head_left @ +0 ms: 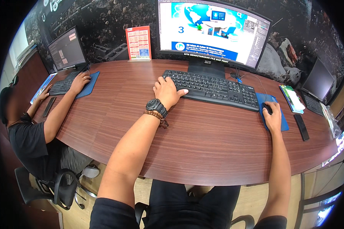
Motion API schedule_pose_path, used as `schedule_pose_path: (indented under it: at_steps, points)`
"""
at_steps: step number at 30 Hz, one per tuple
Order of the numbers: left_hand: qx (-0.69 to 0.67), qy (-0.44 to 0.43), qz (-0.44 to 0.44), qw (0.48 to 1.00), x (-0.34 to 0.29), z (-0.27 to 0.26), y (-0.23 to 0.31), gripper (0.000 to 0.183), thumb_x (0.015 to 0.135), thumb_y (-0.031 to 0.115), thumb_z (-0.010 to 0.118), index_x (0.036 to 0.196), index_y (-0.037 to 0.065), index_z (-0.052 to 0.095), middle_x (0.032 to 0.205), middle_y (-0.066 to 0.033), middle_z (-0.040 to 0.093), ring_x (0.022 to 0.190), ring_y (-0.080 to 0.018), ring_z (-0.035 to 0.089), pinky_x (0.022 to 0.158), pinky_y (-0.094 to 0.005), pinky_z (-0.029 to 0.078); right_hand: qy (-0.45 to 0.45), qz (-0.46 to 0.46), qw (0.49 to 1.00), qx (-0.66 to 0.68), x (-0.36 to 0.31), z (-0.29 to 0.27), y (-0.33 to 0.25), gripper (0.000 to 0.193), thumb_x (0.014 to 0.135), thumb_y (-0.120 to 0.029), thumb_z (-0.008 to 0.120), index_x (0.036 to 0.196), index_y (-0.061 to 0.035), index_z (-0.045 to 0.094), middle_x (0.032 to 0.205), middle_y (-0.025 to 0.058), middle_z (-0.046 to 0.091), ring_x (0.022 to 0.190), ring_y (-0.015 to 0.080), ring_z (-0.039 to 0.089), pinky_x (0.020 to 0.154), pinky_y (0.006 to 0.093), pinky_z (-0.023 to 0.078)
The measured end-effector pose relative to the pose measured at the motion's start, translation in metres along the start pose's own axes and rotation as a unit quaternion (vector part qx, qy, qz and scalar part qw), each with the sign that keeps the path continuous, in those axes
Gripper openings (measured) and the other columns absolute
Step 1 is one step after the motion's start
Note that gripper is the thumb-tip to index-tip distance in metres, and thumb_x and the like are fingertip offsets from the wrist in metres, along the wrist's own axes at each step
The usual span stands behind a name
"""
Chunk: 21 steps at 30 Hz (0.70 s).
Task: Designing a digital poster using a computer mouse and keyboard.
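Note:
My left hand [167,92] lies over the left end of a black keyboard [218,91], fingertips on the keys and thumb stretched out along the front edge. A black watch [156,107] and a brown bead bracelet [155,114] circle that wrist. On the right, my right hand [273,117] is wrapped over a dark computer mouse [267,108], which sits on a blue mouse pad [284,124]. Behind the keyboard stands a large monitor [218,28], lit with a blue and white graphic layout that has a globe and a desk in it.
A red and white desk calendar [138,42] stands left of the monitor. Further left, a co-worker [32,141] sits at another monitor [67,49], hands at a keyboard and mouse. Right of my mouse pad lie a black phone [301,127] and papers [292,98], near another screen [319,79].

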State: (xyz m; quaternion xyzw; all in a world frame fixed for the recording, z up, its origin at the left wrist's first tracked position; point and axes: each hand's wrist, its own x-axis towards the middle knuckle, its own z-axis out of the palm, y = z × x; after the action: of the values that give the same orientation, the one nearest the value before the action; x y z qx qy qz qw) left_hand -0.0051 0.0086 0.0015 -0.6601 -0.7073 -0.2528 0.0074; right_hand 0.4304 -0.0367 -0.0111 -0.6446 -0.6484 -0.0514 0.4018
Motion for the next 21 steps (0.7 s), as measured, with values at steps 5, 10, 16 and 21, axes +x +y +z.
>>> schedule_pose_path:
  at_steps: [5,10,16,21]
  points:
    - [0.011,0.011,0.004,1.000,0.001,0.000,0.004,0.086,0.080,0.057,0.076,0.124,-0.012,0.051,0.124,-0.0301,0.051,0.114,-0.0464,0.054,0.099,-0.0516,0.046,0.054,-0.149,0.983,-0.094,0.002,-0.004,-0.025,0.027,0.081,-0.012,0.066,0.107,-0.0070,0.070,0.122,0.0175,0.058,0.118,0.0371,0.053,0.101,0.0440,0.044]
    - [0.014,0.018,0.003,1.000,0.000,0.002,-0.007,0.088,0.080,0.058,0.076,0.125,-0.012,0.050,0.123,-0.0298,0.051,0.113,-0.0462,0.054,0.098,-0.0517,0.046,-0.110,-0.220,0.969,-0.022,0.003,0.021,-0.092,0.025,0.086,-0.009,0.063,0.110,-0.0088,0.070,0.125,0.0163,0.056,0.127,0.0371,0.047,0.107,0.0451,0.041]
    - [0.003,0.012,0.003,1.000,-0.002,0.003,0.003,0.089,0.080,0.059,0.075,0.126,-0.012,0.049,0.125,-0.0294,0.049,0.117,-0.0456,0.051,0.101,-0.0521,0.043,-0.128,-0.208,0.968,-0.051,-0.006,0.047,-0.103,0.028,0.091,-0.013,0.060,0.116,-0.0129,0.071,0.136,0.0185,0.051,0.138,0.0410,0.036,0.115,0.0483,0.034]
    - [0.001,0.003,-0.007,1.000,-0.002,0.000,0.001,0.088,0.080,0.059,0.075,0.127,-0.012,0.049,0.128,-0.0294,0.048,0.119,-0.0457,0.050,0.102,-0.0523,0.043,-0.107,-0.204,0.972,-0.049,-0.009,0.046,-0.108,0.026,0.091,-0.010,0.060,0.113,-0.0111,0.072,0.137,0.0195,0.050,0.139,0.0417,0.036,0.115,0.0484,0.033]
